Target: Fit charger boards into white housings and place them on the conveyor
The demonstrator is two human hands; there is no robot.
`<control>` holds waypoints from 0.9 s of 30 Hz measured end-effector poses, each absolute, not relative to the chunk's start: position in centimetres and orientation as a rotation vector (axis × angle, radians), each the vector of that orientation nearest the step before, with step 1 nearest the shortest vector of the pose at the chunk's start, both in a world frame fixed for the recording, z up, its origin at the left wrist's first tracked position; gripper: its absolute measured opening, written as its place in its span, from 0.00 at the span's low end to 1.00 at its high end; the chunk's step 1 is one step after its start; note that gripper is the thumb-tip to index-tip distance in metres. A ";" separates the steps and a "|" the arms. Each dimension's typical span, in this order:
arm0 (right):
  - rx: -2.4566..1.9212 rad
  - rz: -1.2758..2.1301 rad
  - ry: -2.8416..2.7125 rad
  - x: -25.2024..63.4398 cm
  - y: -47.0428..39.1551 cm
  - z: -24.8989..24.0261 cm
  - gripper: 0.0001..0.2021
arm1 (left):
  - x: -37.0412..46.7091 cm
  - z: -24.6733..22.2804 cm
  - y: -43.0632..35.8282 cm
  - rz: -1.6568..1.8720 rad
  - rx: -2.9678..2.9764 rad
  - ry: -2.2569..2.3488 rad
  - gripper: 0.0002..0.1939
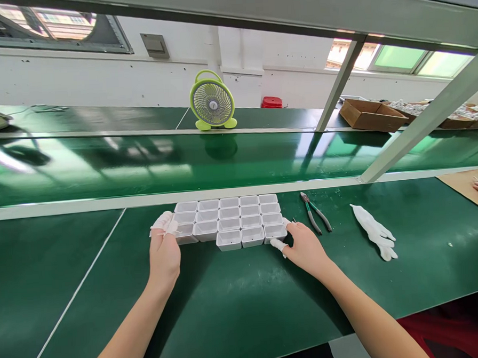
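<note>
White plastic bins point(229, 225), rectangular; my right grip point(304, 246) pinching a corner one; left grip point(165, 255), closure hidden, can't tell.

Green bench point(214, 308): rows of small white boxes point(229, 224), green-handled cutters point(307, 203), white glove point(373, 228), cardboard point(469, 185) at right edge.

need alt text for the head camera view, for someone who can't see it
A person's left hand and right hand touch opposite ends of a block of small white boxes on a green table. Pliers and a white glove lie to the right; a green fan stands farther back.
</note>
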State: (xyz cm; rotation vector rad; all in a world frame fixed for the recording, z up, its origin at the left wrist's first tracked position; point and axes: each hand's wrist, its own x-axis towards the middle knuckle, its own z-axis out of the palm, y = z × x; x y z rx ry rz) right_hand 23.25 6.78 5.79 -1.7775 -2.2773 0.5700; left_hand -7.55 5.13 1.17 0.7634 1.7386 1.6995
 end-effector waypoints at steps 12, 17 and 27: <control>-1.785 0.556 -2.276 23.3 6.9 5.6 0.07 | -7.7 0.9 5.2 1.691 0.794 1.736 0.20; -1.803 0.572 -2.264 23.3 6.8 5.7 0.08 | -7.7 0.9 5.3 1.698 0.786 1.764 0.22; -1.836 0.597 -2.284 23.4 6.9 6.5 0.12 | -7.5 1.9 5.5 1.781 0.740 1.816 0.17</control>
